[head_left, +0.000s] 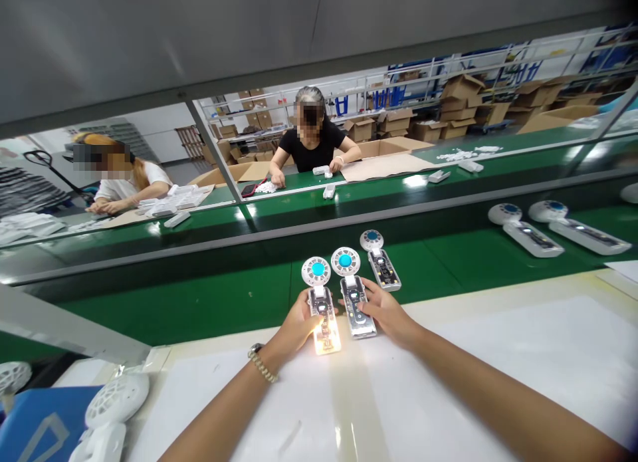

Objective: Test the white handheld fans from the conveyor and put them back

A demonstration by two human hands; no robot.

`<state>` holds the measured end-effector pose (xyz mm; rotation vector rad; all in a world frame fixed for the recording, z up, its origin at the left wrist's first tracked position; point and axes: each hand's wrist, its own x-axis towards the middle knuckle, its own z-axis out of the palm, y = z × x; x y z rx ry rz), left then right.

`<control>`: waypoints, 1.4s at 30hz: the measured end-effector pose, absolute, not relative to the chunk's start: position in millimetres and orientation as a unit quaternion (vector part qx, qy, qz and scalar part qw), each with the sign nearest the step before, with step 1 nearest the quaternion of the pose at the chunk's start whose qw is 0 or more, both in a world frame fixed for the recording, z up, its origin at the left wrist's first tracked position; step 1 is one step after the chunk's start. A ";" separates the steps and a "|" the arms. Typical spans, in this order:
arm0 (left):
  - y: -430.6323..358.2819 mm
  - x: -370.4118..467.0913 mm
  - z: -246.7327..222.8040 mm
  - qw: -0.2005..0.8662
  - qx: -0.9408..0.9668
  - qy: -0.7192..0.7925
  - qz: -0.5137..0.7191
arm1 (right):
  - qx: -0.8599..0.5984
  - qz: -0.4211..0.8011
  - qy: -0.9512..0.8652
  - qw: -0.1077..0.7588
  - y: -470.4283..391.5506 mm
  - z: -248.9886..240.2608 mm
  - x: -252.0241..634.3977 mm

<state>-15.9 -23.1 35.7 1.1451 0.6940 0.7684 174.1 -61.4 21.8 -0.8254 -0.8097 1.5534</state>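
Observation:
My left hand (300, 321) grips a white handheld fan (323, 309) with a round, blue-centred head; its body glows warm orange-yellow at the lower end. Beside it, my right hand (386, 312) is closed round a second handheld fan (357, 309), unlit along the body, thumb pressed on its front. Both are held upright, heads away from me, just above the front edge of the white worktop. A third fan (383, 269) lies on the green conveyor beyond my right hand, its inner parts exposed.
More fans (533, 239) lie on the green conveyor belt (438, 249) at the right. A blue bin (44, 422) and a white fan (112, 409) are at lower left. Two co-workers sit across a second green bench (294, 186) with white parts. A slanted metal post (214, 149) stands between.

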 end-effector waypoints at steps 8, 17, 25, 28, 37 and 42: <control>-21.8 -16.3 31.3 0.729 0.506 0.305 0.346 | -0.350 0.668 -0.344 0.560 -60.9 18.4 173.7; -18.5 -19.1 24.7 0.730 0.507 0.292 0.352 | -0.328 0.665 -0.371 0.559 -57.7 8.3 172.7; -21.2 -18.3 29.6 0.752 0.485 0.271 0.354 | -0.276 0.669 -0.420 0.548 -65.2 17.3 172.0; -21.5 -18.8 30.1 0.757 0.485 0.267 0.347 | -0.281 0.670 -0.425 0.539 -67.6 20.8 171.3; -22.7 -19.4 32.6 0.755 0.485 0.267 0.352 | -0.271 0.670 -0.422 0.547 -69.3 21.4 169.6; -23.0 -19.6 34.3 0.754 0.491 0.268 0.344 | -0.270 0.671 -0.431 0.539 -70.9 21.3 171.2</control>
